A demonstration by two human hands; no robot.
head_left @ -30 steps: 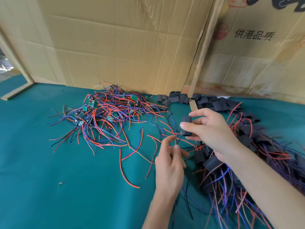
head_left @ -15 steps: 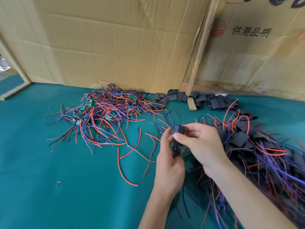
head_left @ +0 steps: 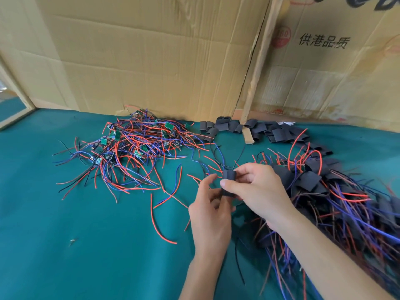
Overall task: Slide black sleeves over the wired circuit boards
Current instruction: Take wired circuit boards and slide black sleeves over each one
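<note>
The right hand [head_left: 257,191] has its grip pinched on a black sleeve [head_left: 228,182], thumb over its front; the left hand [head_left: 211,215] grasps its lower end. Behind them, bare wired boards [head_left: 134,146] lie heaped on the green bench [head_left: 65,234], with sleeved ones [head_left: 337,198] to the right.

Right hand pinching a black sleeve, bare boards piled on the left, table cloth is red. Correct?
Not quite: the table cloth is teal green, not red, as the head view shows. The rest holds: the right hand pinches a black sleeve, and the bare boards are piled on the left.
</note>
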